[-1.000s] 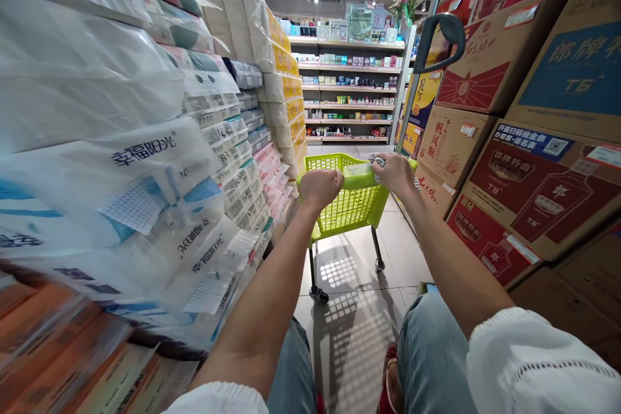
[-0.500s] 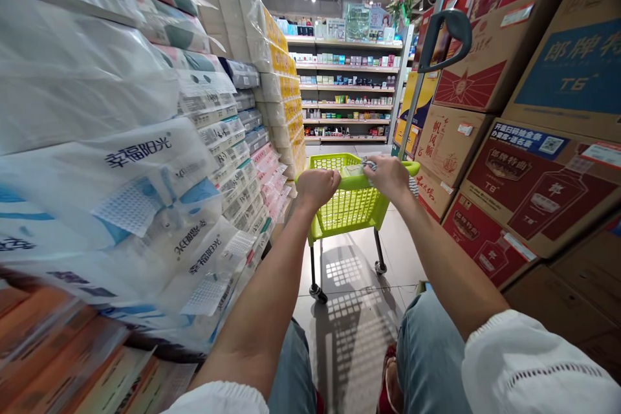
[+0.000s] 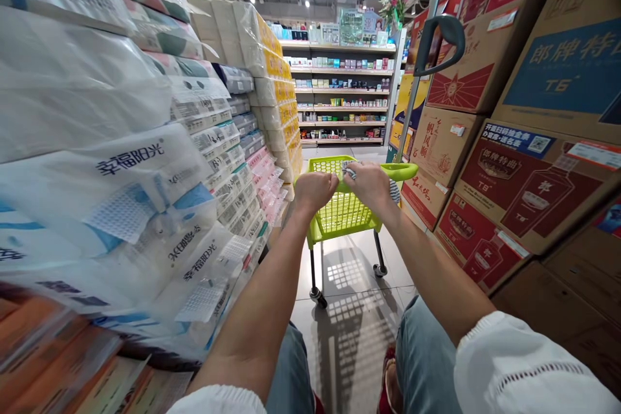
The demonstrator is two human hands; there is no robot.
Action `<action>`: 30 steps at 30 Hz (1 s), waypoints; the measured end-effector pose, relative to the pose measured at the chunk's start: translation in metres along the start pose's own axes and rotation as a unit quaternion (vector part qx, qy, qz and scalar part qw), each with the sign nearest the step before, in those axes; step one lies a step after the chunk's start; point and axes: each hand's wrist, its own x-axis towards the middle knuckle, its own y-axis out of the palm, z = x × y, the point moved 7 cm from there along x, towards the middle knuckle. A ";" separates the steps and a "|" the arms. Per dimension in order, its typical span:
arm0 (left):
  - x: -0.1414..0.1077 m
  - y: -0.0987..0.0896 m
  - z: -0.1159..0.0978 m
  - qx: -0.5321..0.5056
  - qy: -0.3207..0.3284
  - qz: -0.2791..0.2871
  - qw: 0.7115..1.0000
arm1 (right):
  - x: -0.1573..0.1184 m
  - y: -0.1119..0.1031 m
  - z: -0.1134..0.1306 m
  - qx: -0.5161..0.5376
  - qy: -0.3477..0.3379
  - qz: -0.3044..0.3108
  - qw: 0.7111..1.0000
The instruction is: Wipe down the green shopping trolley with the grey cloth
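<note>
A lime-green shopping cart (image 3: 334,221) with a lattice basket and black-wheeled legs stands before my knees. My left hand (image 3: 315,191) is closed in a fist round the left part of its handle (image 3: 403,171). Close beside it, my right hand (image 3: 369,186) presses a grey-and-white striped cloth (image 3: 394,192) onto the handle near the middle. Part of the cloth sticks out past the right side of that hand, and the rest is hidden under the fingers. Both arms reach straight forward. The basket's inside is mostly covered by my hands.
Plastic-wrapped tissue packs (image 3: 130,187) are piled high along the left. Cardboard cartons (image 3: 526,178) form a stack on the right. A metal pole with a dark grey loop handle (image 3: 439,45) rises beside them. Shelves of small products (image 3: 347,71) stand at the aisle's end.
My right hand has slid left along the handle with the striped cloth, closer to my left hand. The left hand keeps its hold. The view has shifted slightly.
</note>
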 end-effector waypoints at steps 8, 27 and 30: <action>0.000 0.000 0.021 0.012 -0.008 -0.001 1.000 | 0.008 -0.006 -0.077 0.023 0.093 0.014 0.995; 0.032 0.010 -0.034 -0.045 0.004 0.029 0.999 | 0.001 0.007 -0.053 0.031 0.030 -0.002 0.999; 0.031 0.008 -0.024 -0.040 0.006 0.037 0.999 | 0.005 0.004 -0.083 0.021 0.079 -0.014 0.997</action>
